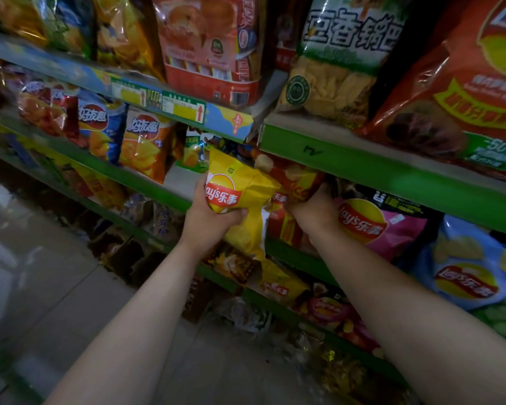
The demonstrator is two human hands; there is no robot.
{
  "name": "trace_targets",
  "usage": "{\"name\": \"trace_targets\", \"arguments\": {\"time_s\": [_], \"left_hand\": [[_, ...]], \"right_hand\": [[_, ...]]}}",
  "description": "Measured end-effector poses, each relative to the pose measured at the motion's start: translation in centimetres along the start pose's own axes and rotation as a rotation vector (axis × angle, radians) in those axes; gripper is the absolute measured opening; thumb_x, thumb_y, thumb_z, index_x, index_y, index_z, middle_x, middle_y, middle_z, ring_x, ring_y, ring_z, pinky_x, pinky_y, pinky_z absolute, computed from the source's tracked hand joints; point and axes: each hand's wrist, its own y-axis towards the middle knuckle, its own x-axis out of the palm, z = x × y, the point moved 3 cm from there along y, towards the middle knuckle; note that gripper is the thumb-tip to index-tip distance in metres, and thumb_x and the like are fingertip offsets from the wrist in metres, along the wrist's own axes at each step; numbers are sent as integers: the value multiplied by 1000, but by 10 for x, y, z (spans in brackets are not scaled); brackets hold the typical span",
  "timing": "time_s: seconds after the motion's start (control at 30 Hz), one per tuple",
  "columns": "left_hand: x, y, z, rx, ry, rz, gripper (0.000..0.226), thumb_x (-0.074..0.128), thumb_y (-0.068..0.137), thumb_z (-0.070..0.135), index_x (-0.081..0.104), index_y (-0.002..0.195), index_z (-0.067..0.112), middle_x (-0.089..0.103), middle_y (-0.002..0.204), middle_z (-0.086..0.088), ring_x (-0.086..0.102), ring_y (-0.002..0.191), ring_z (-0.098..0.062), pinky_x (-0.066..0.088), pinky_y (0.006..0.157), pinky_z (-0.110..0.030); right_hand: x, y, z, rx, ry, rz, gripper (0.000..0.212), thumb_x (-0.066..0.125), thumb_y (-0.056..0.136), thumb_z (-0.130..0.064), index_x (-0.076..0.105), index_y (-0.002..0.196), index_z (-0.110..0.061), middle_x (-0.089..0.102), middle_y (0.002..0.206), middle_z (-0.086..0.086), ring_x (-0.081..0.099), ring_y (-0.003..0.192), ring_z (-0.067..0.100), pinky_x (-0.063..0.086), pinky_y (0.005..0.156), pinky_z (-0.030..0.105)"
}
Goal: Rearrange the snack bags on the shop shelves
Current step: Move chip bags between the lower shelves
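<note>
Under the green metal shelf edge (362,165), two bags held.
My left grip (208,217) clasps a crinkled yellow foil crisp bag (246,188) in front of the shelf; my right grip (316,210) clutches a red foil bag (292,176) shelved just behind.

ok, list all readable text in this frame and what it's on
"Lay's 乐事": yellow bag in left hand; pink bag; blue bag, far right.
"豆香锅巴": green-white bag, top shelf.
"-50": big red bag, top right.
Price tags on the shelf edge and the orange bag logo: too blurred to read.
</note>
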Motion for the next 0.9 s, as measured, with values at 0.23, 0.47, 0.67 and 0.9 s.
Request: {"name": "trace_targets", "arguments": {"time_s": [0.23, 0.47, 0.67, 0.9], "left_hand": [[37, 5, 13, 42, 98, 57, 95, 88, 61, 34, 34, 138, 41, 63, 105, 25, 61, 92, 5, 49, 73, -15], [47, 3, 18, 44, 137, 71, 103, 90, 62, 33, 28, 144, 31, 61, 109, 14, 62, 98, -13, 52, 75, -26], [45, -18, 26, 30, 167, 100, 105, 89, 64, 36, 24, 147, 37, 60, 109, 12, 58, 96, -13, 45, 80, -28], [42, -42, 33, -83, 173, 150, 103, 88, 62, 44, 28, 145, 37, 60, 112, 8, 58, 104, -22, 52, 90, -42]], "right_hand": [[-38, -55, 2, -261, 122, 18, 59, 63, 87, -24, 43, 142, -18, 61, 132, 8, 59, 119, 24, 51, 99, 42], [-100, -81, 68, -281, -16, 377, 43, 70, 81, -11, 59, 122, -14, 52, 122, 6, 53, 111, 20, 42, 92, 28], [-133, -60, 79, -141, 75, 446, 60, 77, 79, -17, 45, 128, -5, 49, 122, 8, 51, 115, 26, 40, 93, 26], [-134, -55, 75, -12, 196, 422, 73, 81, 77, -22, 40, 134, -1, 47, 134, 19, 51, 121, 34, 52, 79, 16]]}}
